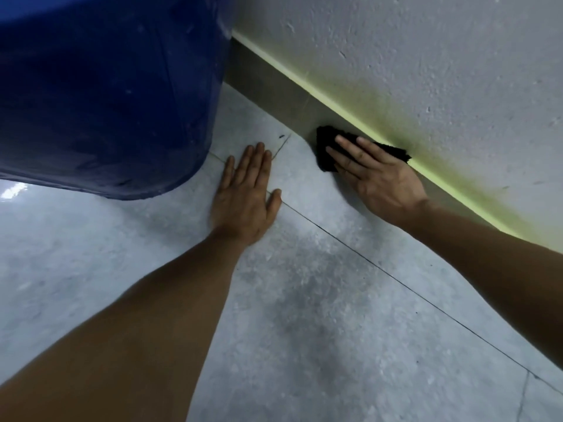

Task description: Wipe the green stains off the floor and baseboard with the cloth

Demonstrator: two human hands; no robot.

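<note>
One black cloth [327, 150] is seen pressed against the baseboard [274, 83], at the seam where the baseboard meets the floor [304, 300]. It is covered in part by the right hand [377, 175], whose fingers are laid straight and slightly spread across it; the cloth is not gripped but held flat under the fingers and palm. Parts of the cloth show beyond the fingertips, farther along the baseboard toward the blue barrel [106, 92], and behind the back of the hand against the baseboard. The cloth's long axis is laid along the baseboard, following its line from the barrel end toward the right edge of the view.

The left hand [246, 196] is placed flat on the floor, palm down, fingers straight and close together with the thumb set apart, nothing being held. It rests away from the baseboard, just beside the base of the barrel and apart from the cloth.

A green stain [393, 126] is spread along the top edge of the baseboard and onto the wall [426, 56] above it, darkest just above the cloth. One barrel, one cloth and two hands are counted; dark grout lines are seen crossing the floor tiles.
</note>
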